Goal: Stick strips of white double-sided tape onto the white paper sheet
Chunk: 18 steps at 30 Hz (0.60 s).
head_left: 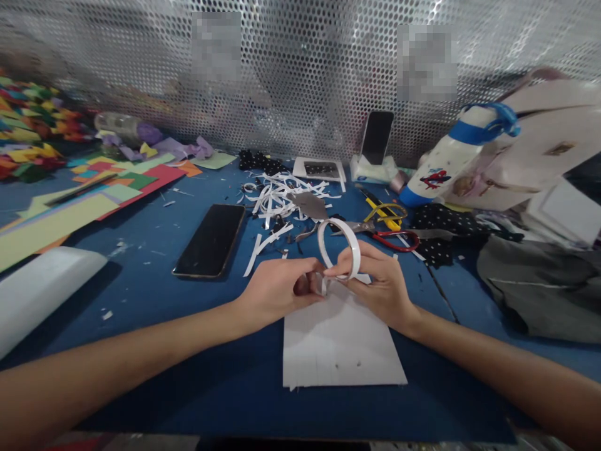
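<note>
My right hand [387,285] is closed on a thin white roll of tape [355,247], held upright on its edge with the hole facing me. Close beside it, my left hand [277,285] is closed, thumb and finger pinching a short white tape end [323,286] below the roll. Both hands hover over the upper part of a white sheet [340,344] with rough edges and two small dark specks near its bottom. Just beyond the roll lie scissors with red and yellow handles [397,239]. The exact contact of the fingertips is partly hidden.
A dark phone [211,241] lies to the left. White paper scraps [277,197] are heaped behind my hands. Coloured paper [136,188] spreads at left, near a white rounded object [51,288]. A bottle [446,160], a pale bag [530,150] and dark cloth [539,294] are at right.
</note>
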Motion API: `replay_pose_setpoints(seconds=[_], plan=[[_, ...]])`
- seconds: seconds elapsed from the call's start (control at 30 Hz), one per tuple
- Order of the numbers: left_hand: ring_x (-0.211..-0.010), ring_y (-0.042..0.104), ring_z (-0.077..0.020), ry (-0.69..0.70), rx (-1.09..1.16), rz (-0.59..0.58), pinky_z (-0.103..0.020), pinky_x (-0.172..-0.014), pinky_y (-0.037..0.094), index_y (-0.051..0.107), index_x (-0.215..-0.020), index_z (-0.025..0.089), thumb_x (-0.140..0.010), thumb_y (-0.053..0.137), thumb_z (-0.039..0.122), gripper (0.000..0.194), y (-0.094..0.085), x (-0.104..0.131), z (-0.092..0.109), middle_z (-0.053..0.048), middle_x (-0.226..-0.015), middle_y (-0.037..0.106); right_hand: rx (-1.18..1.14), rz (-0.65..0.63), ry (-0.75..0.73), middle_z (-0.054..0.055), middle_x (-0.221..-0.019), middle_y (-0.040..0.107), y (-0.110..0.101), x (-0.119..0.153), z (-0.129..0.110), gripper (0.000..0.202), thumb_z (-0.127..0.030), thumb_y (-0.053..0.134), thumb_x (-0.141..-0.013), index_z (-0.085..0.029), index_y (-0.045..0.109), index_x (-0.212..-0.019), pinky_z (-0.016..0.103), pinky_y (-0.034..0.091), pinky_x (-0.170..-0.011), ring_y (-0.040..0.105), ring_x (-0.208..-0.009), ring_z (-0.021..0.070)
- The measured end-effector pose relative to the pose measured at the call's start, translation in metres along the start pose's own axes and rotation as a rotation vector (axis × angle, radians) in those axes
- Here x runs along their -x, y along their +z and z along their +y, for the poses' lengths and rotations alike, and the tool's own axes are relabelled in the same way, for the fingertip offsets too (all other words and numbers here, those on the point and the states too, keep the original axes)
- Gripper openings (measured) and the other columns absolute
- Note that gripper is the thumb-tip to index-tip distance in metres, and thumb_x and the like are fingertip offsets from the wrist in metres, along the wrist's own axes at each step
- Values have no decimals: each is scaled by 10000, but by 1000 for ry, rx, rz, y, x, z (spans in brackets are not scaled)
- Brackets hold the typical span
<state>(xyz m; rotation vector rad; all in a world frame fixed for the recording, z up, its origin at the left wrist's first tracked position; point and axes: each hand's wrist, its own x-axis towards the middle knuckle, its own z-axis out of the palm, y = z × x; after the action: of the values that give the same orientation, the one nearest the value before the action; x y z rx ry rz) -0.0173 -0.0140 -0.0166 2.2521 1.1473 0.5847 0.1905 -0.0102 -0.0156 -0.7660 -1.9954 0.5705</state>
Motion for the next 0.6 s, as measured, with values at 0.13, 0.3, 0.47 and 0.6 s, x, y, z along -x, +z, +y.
replay_pose_setpoints(seconds=[0.13,0.3,0.47,0.6], plan=[[-584,592,-87,-3,-19,-28,-182,-524,332,627,-928,236,-754,763,292,227,-1,-3,-1,93,-657,625,11,-22,-43,-5,-868,628,-3,4,0,281,-50,668,-814,-290,753,-931,242,475,-632,598,-738,113],[-599,586,-92,78,-98,-38,-189,-515,330,600,-942,223,-756,775,363,291,-3,-2,-3,81,-707,624,-16,-34,-53,-2,-847,634,-3,3,2,226,-93,674,-829,-281,754,-925,250,498,-665,610,-750,118],[-712,619,-112,212,-253,-20,-201,-536,371,559,-1021,204,-820,723,359,302,-5,2,-2,31,-902,639,-55,12,71,-1,-839,610,1,3,3,136,-170,735,-789,-269,759,-879,220,511,-582,601,-735,119],[-822,657,-161,210,-380,-58,-222,-580,452,559,-1059,169,-848,681,395,332,-6,4,1,-16,-984,637,-98,12,142,2,-858,614,2,3,4,124,-188,736,-791,-283,757,-867,216,532,-580,606,-756,124]])
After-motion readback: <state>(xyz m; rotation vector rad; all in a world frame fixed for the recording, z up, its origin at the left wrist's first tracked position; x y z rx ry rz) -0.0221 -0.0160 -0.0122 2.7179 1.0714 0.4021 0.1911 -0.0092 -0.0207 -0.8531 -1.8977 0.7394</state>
